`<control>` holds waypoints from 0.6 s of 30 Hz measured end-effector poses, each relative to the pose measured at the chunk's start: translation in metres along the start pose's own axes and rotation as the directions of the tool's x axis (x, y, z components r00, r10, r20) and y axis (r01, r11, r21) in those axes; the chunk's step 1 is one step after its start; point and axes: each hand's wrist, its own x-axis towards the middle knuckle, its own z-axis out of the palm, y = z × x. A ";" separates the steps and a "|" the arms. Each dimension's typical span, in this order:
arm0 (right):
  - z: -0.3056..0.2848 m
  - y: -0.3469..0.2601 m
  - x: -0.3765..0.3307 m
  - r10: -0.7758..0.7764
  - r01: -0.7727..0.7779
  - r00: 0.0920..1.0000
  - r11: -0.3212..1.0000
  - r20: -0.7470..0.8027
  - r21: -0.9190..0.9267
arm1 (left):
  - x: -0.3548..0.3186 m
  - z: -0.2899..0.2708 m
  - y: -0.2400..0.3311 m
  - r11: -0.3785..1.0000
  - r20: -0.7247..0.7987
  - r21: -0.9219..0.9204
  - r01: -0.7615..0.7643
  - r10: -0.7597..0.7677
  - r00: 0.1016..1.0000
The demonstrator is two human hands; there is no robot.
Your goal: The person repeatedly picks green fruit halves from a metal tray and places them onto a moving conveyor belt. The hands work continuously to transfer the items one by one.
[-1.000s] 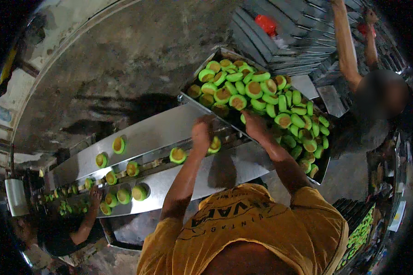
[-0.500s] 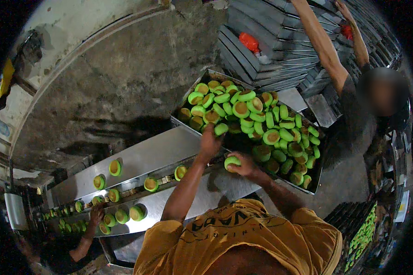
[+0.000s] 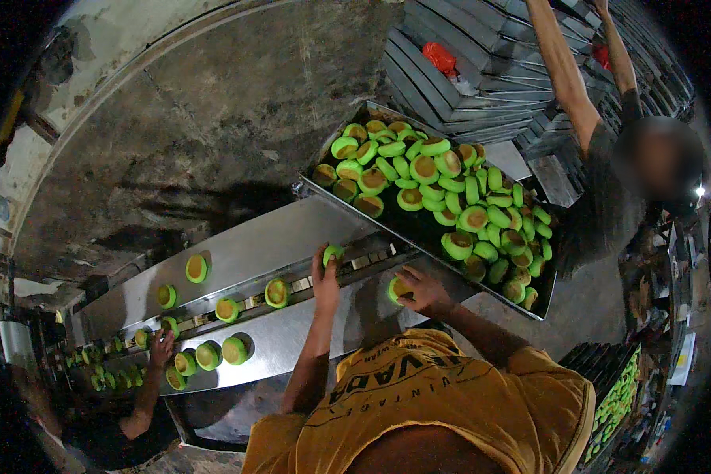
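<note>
My left hand (image 3: 325,278) is over the conveyor channel, its fingers closed round a green bun (image 3: 333,254). My right hand (image 3: 425,293) grips a second green bun (image 3: 396,289) by its edge, brown face up, over the near metal ledge (image 3: 363,310). Just beyond both hands, a big dark metal tray (image 3: 425,239) lies at a slant across the end of the conveyor. Heaped in it are several green buns with brown flat faces, some on their sides. Bare dark tray bottom shows along its near side.
Several buns travel along the conveyor (image 3: 254,301) or lie on its metal ledges at left. A co-worker's hand (image 3: 163,347) touches buns there. Another person reaches toward stacked trays (image 3: 482,71) at upper right. A rack of green buns (image 3: 615,403) stands at lower right.
My left hand has come out of the tray, down and left to the conveyor with a bun. The bun in my right hand now shows its brown face. Conveyor buns have shifted left.
</note>
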 end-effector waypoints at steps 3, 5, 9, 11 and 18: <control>-0.001 -0.009 -0.004 0.040 -0.039 0.999 0.986 0.005 -0.165 | 0.000 0.010 0.013 0.872 0.147 0.442 -0.208 0.159 0.976; 0.003 -0.012 -0.004 0.072 -0.070 0.997 0.976 0.002 -0.205 | -0.004 0.017 0.014 0.780 0.194 0.550 -0.299 0.229 0.954; 0.000 -0.016 0.002 0.135 -0.130 0.987 0.990 0.084 -0.061 | 0.005 -0.023 -0.087 0.094 0.510 0.852 -0.515 0.067 0.857; 0.007 -0.014 -0.002 0.143 -0.142 0.987 0.990 0.073 -0.017 | -0.001 -0.025 -0.065 0.177 0.392 0.898 -0.403 0.097 0.915; 0.021 -0.012 0.022 0.072 -0.069 0.997 0.992 -0.023 0.109 | -0.003 -0.086 -0.035 0.173 0.162 0.969 -0.177 0.098 0.982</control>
